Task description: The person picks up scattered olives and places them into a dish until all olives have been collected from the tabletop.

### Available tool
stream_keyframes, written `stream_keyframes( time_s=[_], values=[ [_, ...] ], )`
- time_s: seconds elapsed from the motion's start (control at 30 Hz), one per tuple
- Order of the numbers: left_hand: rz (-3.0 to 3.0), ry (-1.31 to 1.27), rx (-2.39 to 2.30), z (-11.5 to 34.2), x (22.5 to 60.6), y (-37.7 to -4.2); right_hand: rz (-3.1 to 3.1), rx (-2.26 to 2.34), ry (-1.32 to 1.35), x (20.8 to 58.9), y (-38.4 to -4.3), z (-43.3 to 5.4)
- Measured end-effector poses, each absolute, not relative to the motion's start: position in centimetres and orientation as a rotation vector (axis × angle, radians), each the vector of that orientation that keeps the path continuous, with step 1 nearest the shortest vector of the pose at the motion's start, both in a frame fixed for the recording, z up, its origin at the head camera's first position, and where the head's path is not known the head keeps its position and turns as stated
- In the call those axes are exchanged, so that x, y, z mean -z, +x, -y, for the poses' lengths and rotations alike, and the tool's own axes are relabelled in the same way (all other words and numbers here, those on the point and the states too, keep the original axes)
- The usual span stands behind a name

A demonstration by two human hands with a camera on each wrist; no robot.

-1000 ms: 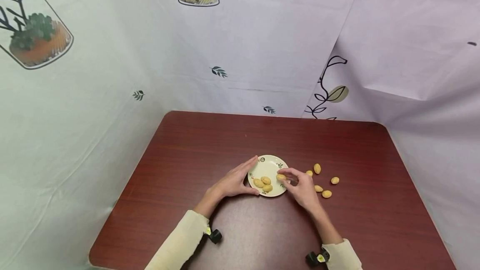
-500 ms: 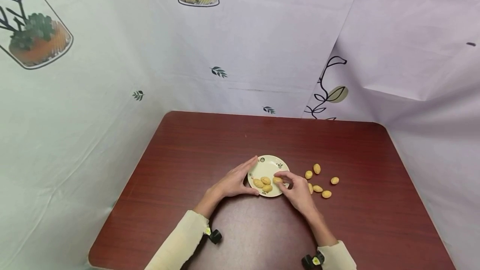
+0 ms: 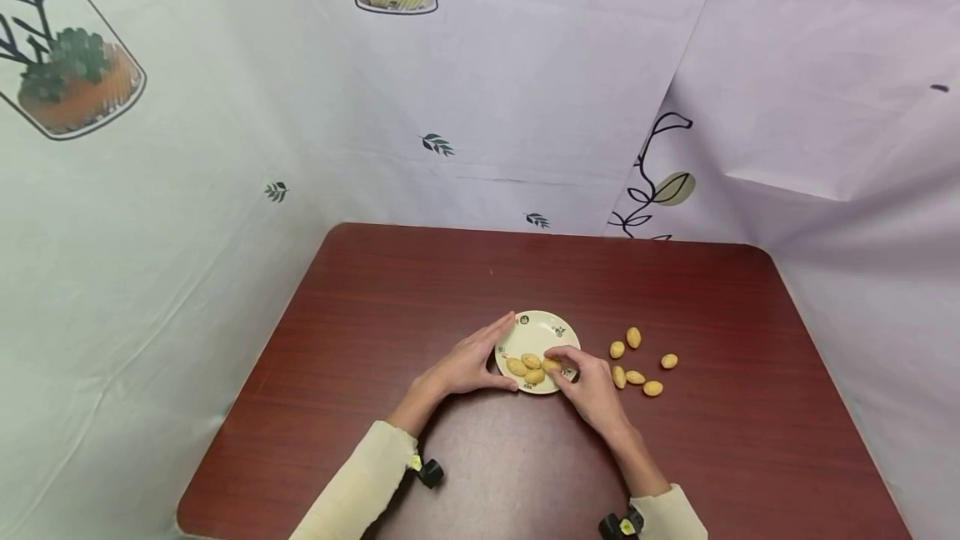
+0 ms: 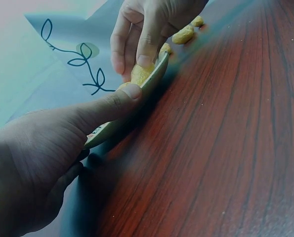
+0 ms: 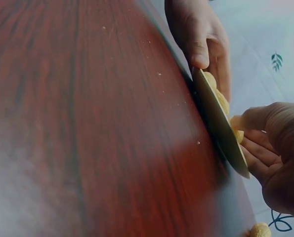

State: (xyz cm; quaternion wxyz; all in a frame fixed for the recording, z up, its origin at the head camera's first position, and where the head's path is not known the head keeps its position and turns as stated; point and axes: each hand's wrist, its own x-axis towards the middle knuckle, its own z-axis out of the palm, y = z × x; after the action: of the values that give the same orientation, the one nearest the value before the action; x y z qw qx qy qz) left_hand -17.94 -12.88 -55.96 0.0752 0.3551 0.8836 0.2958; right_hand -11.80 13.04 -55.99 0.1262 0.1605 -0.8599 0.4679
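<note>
A small cream plate [image 3: 536, 330] with printed motifs around its rim stands on the table. My left hand [image 3: 471, 363] holds the plate's left side, its thumb on the near rim and its fingers along the far side. Several yellow, wrinkled, oval nut-like pieces [image 3: 516, 367] lie together on the plate. My right hand [image 3: 592, 382] reaches over the right rim and pinches another yellow oval piece [image 3: 551, 365] between thumb and fingers, right beside the group. In the left wrist view this piece [image 4: 141, 74] shows below the right fingertips. Whether it touches the plate I cannot tell.
Several more yellow oval pieces [image 3: 634, 377] lie loose on the dark red wooden table [image 3: 420, 290], right of the plate. A pale printed cloth [image 3: 487, 107] hangs behind and beside the table. A small black camera sits at each wrist.
My right hand has moved left and slightly nearer with its yellow oval piece, toward the group on the plate. More loose pieces show beyond that hand. The left hand and plate stay put.
</note>
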Motion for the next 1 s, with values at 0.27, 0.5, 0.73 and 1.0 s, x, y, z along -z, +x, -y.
stream_keyframes(
  time_s=[0.27, 0.5, 0.73, 1.0],
  values=[
    [-2.646, 1.038, -0.869, 13.0, 56.0, -18.0, 2.493, -1.389, 0.466, 55.9, -11.7, -12.8],
    [-2.645, 1.031, -0.873, 13.0, 56.0, -18.0, 2.493, -1.455, 0.446, 55.9, -11.7, -13.0],
    [-2.645, 1.039, -0.879, 13.0, 56.0, -18.0, 2.436, -1.686, 0.38, 55.9, -11.7, -13.4],
    [-2.642, 1.034, -0.882, 12.9, 56.0, -18.0, 2.307, -1.924, 0.341, 56.2, -11.7, -14.1]
  ],
)
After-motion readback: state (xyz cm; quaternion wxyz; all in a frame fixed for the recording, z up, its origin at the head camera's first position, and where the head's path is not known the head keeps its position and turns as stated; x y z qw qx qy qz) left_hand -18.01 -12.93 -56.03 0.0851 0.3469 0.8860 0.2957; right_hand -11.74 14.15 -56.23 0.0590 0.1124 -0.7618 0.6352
